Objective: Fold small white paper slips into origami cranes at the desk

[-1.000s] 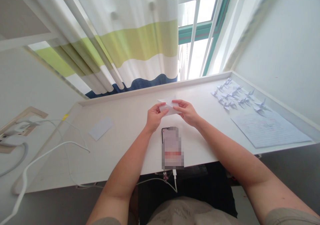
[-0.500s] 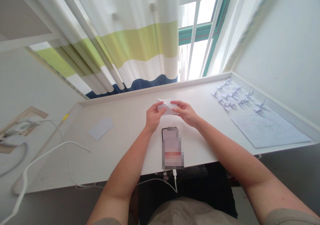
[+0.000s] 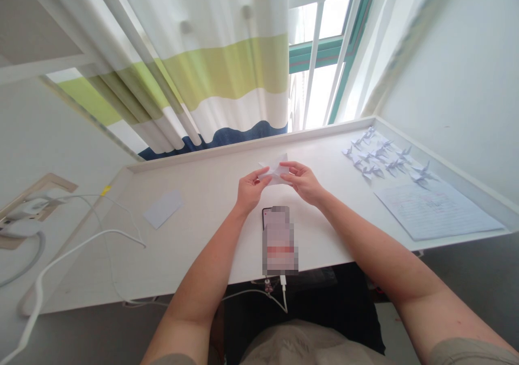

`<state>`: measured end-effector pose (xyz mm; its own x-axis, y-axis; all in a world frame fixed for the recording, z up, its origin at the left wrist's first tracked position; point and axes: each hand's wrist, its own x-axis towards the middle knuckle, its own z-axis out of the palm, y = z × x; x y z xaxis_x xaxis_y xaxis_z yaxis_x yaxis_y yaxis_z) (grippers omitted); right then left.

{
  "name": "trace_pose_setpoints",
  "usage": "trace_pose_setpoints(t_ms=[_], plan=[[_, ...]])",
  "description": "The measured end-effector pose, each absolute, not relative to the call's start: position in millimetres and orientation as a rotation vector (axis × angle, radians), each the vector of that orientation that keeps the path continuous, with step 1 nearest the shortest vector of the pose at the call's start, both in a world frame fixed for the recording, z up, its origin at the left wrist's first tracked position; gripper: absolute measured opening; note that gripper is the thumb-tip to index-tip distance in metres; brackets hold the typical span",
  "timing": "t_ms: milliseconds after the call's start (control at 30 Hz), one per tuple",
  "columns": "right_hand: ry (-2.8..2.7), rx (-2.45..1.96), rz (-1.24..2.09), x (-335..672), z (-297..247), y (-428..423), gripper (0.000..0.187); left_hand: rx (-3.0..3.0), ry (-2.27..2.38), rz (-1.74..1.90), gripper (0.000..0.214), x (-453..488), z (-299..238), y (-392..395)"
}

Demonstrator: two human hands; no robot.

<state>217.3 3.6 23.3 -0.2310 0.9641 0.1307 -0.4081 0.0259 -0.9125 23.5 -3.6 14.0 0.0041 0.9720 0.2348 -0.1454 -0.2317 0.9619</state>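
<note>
Between my hands is a white sheet of folded paper, held above the middle of the desk, with pointed corners sticking up at its far side. My left hand pinches its left edge between thumb and fingers. On the opposite edge, my right hand grips the paper the same way. The fingers cover parts of both edges, so not every fold shows. Just nearer to me than the paper lies a phone, its screen blurred out.
Several folded paper cranes stand at the desk's far right, behind a written sheet. A flat piece of white paper lies on the left of the white desk. White cables run from a wall socket across the left side.
The paper's flaps have shifted: a pointed corner now rises at the far right side, and its left part is more covered by my left hand. Both hands have barely moved.
</note>
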Motion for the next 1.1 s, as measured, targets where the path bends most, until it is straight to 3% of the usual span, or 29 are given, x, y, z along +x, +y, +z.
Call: trace_pose_setpoints(t_ms=[333,633,867,1100], plan=[[-1.075,-0.723,1.499,218,24,4,0.049,1.434,0.993,1.481,0.035,21,10,0],[-1.074,-0.768,1.456,221,24,5,0.049,1.26,0.928,1.469,0.046,25,22,-6],[-1.108,-0.852,1.383,218,22,6,0.054,1.231,0.955,1.488,0.043,26,21,-6],[-1.087,-0.831,1.431,218,22,6,0.047,1.209,0.978,1.467,0.036,25,20,-5]])
